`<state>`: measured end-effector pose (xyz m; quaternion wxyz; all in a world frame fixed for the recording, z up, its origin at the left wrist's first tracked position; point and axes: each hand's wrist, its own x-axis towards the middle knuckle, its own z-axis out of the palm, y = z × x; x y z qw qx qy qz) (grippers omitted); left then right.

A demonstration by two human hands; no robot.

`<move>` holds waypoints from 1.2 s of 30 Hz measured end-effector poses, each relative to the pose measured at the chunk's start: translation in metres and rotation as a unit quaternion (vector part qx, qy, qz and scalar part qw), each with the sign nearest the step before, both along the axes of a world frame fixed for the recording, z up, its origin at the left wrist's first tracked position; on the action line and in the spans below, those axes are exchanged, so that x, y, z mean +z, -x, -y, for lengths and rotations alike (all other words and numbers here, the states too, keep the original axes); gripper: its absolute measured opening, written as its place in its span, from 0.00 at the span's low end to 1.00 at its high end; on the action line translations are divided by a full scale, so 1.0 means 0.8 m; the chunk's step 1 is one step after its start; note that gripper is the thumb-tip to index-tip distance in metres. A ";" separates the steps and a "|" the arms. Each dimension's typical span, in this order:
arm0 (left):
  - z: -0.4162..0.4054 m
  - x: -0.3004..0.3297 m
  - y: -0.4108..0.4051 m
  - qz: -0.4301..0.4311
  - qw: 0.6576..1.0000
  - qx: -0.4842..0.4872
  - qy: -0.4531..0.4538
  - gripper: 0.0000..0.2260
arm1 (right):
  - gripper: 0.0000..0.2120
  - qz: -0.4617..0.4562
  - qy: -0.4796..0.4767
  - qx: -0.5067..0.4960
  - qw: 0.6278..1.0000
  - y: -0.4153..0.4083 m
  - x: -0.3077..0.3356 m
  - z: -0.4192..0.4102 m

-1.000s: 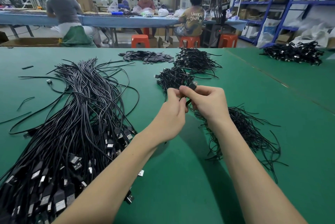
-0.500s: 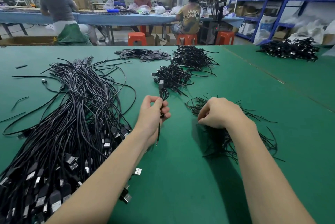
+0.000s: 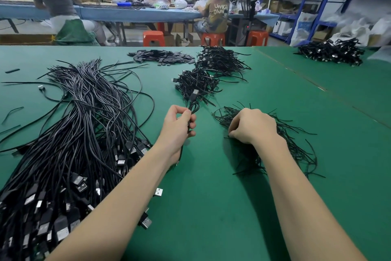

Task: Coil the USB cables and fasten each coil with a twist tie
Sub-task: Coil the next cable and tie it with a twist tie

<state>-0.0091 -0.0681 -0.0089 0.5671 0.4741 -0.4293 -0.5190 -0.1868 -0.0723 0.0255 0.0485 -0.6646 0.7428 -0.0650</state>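
My left hand (image 3: 176, 128) grips a coiled black USB cable (image 3: 193, 104) upright above the green table; its plug sticks up past my fingers. To the right, my right hand (image 3: 252, 126) rests curled on the pile of thin black twist ties (image 3: 296, 150), fingertips down among them; whether it pinches one I cannot tell. A big bundle of loose uncoiled USB cables (image 3: 80, 133) lies at the left. Finished tied coils (image 3: 196, 83) lie in a heap beyond my hands, with a second heap (image 3: 222, 60) further back.
The green table (image 3: 211, 207) runs to a seam at the right, where another heap of coils (image 3: 332, 51) lies. A pile of flat dark pieces (image 3: 160, 57) sits at the far edge. People work at a blue bench behind; orange stools and blue shelving stand beyond.
My hands were together on the coil a second ago. My right hand has since let go and moved right and down onto the twist ties, while my left hand keeps the coil.
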 end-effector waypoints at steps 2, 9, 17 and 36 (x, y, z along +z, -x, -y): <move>0.000 -0.001 0.002 0.004 1.000 -0.003 -0.001 0.06 | 0.07 -0.027 0.005 0.005 1.000 -0.003 -0.002 0.001; 0.001 -0.002 0.002 0.004 1.000 -0.001 -0.004 0.05 | 0.08 -0.030 0.010 0.035 0.999 -0.007 -0.007 0.002; 0.003 -0.004 0.001 0.001 1.000 0.000 -0.004 0.05 | 0.02 0.228 0.180 0.135 0.947 -0.018 -0.002 0.005; 0.000 0.011 0.000 -0.118 0.991 -0.047 -0.034 0.07 | 0.04 0.604 0.149 0.270 0.735 -0.034 0.015 -0.006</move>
